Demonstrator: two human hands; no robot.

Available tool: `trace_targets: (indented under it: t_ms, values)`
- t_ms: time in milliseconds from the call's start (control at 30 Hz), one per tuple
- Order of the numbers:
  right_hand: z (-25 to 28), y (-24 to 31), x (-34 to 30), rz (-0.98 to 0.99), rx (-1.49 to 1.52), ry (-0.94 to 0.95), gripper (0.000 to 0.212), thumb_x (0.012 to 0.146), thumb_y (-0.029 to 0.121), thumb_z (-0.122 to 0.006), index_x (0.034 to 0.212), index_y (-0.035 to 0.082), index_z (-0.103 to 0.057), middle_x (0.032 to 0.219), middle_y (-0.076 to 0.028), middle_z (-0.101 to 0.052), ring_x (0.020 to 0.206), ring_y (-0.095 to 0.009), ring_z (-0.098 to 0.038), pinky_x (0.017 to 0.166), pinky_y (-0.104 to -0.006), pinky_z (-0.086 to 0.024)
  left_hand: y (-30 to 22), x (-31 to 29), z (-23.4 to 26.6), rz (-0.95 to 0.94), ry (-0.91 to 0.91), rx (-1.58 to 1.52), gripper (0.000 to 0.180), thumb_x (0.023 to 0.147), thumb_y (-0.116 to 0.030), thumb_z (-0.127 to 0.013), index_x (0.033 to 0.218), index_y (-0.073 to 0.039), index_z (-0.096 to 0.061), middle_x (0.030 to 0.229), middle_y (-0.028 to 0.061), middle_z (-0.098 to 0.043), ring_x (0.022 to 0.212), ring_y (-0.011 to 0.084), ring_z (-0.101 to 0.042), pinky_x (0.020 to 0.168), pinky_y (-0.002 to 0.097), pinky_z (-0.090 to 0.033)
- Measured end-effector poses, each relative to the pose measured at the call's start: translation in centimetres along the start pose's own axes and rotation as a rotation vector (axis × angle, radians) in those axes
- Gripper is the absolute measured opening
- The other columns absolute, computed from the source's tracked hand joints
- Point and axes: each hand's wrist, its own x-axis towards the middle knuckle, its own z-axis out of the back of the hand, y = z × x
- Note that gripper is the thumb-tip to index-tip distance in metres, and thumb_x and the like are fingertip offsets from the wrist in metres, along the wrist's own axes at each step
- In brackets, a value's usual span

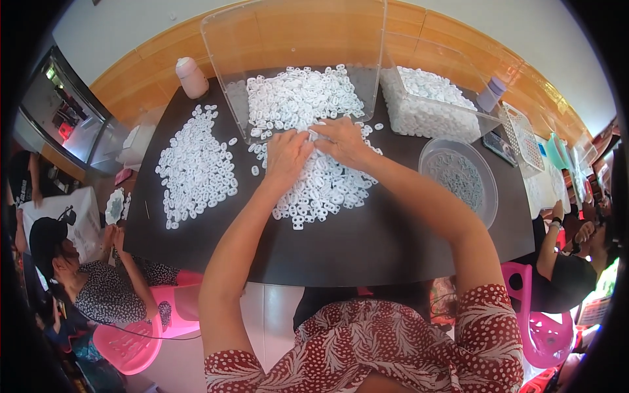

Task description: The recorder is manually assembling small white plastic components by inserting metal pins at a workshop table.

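Both my hands meet over a heap of small white plastic pieces with two holes each (327,193), at the mouth of a clear plastic bin lying on its side (295,39). My left hand (288,156) is closed, fingertips together at a small white piece. Facing it, my right hand (344,141) is also closed, thumb and fingers pinched at the same spot. A white piece (313,135) shows between the fingertips; which hand bears it is hard to tell. More pieces fill the bin's floor (304,95) behind my hands.
Another spread of white pieces (196,170) covers the table's left. On the right stand a clear bin full of pieces (432,108) and a round tub of small grey parts (455,177). A pink bottle (192,78), purple-capped bottle (491,93) and phone (499,148) lie around. People sit at both sides.
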Motion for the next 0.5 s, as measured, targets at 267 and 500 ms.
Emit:
trace_targets:
  t_ms: [267, 500]
  values:
    - [7.0, -1.2, 1.0, 0.037, -0.238, -0.562, 0.029, 0.075, 0.018, -0.067, 0.098, 0.002, -0.059, 0.102, -0.018, -0.058, 0.088, -0.037, -0.051, 0.072, -0.0473, -0.038, 0.2, -0.4, 5.6, 0.232, -0.513, 0.021, 0.019, 0.081, -0.012, -0.061, 0.097, -0.002, -0.059, 0.093, 0.0134, -0.059, 0.089, 0.0306, -0.054, 0.078, 0.0398, -0.042]
    - [9.0, -3.2, 6.1, -0.186, -0.277, -0.714, 0.031, 0.076, 0.014, -0.064, 0.098, -0.002, -0.049, 0.091, -0.024, -0.057, 0.082, -0.041, -0.053, 0.071, -0.0484, -0.041, 5.7, 2.3, 6.9, 0.371, -0.327, 0.097, 0.022, 0.084, -0.018, -0.06, 0.095, 0.001, -0.057, 0.08, 0.0174, -0.062, 0.077, 0.0351, -0.059, 0.07, 0.0427, -0.045]
